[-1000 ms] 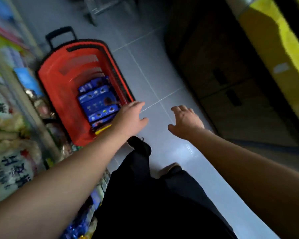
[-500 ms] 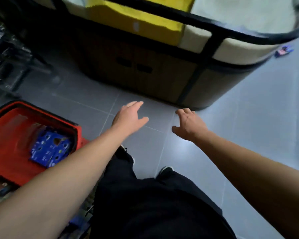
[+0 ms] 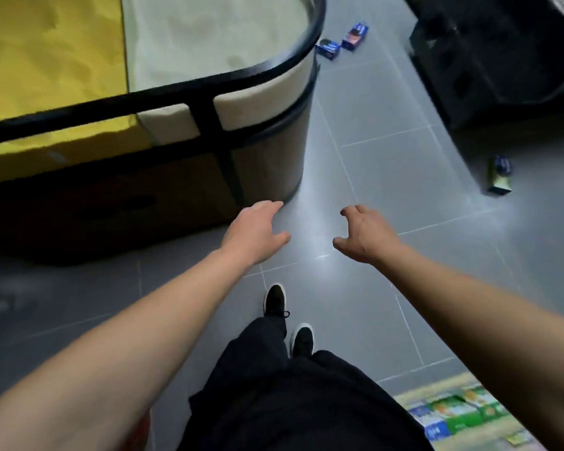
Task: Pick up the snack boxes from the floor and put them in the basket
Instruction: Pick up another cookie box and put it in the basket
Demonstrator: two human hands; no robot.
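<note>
Three snack boxes lie on the grey tiled floor. Two blue boxes sit far ahead beside the display bin's corner, one (image 3: 328, 48) just left of the other (image 3: 355, 36). A third box (image 3: 500, 174), blue and yellowish, lies off to the right. My left hand (image 3: 254, 234) and my right hand (image 3: 367, 234) are stretched out in front of me, both empty with fingers spread. The red basket is out of view, apart from a thin red sliver (image 3: 144, 428) at the bottom left that may belong to it.
A large display bin (image 3: 264, 151) with a black rail and yellow and cream covers fills the upper left. A dark shelving unit (image 3: 489, 60) stands at upper right. Stocked goods (image 3: 450, 415) show at the bottom right. My feet in black shoes (image 3: 275, 301) stand on the aisle floor.
The view has swung right, away from the red basket with its blue boxes, which has left the frame. The boxes on the floor ahead have come into sight. Both hands stay empty.
</note>
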